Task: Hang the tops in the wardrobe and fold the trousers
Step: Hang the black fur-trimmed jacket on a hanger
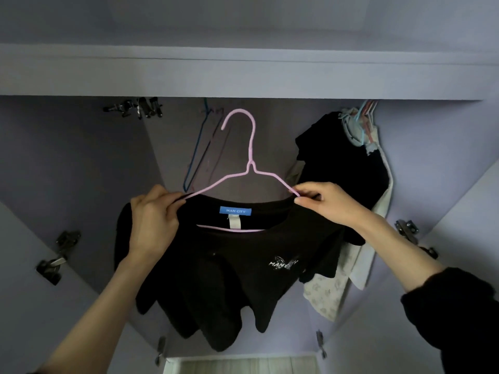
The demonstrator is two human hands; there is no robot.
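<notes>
A black top (237, 276) with a blue neck label sits on a pink wire hanger (251, 147), held up inside the open wardrobe (243, 74). My left hand (154, 220) grips the top's left shoulder where the hanger arm enters the collar. On the other side, my right hand (321, 203) pinches the collar and the hanger's right arm. The hanger's hook points up and hangs on nothing. The rail is hidden behind the wardrobe's top edge.
Several garments hang at the right: a black one (343, 163) and pale ones (332, 287) on light hangers. Bare blue and dark wire hangers (199, 149) hang at the back centre. Metal clips (137, 107) sit at upper left. Both doors stand open, with hinges (58, 257) showing.
</notes>
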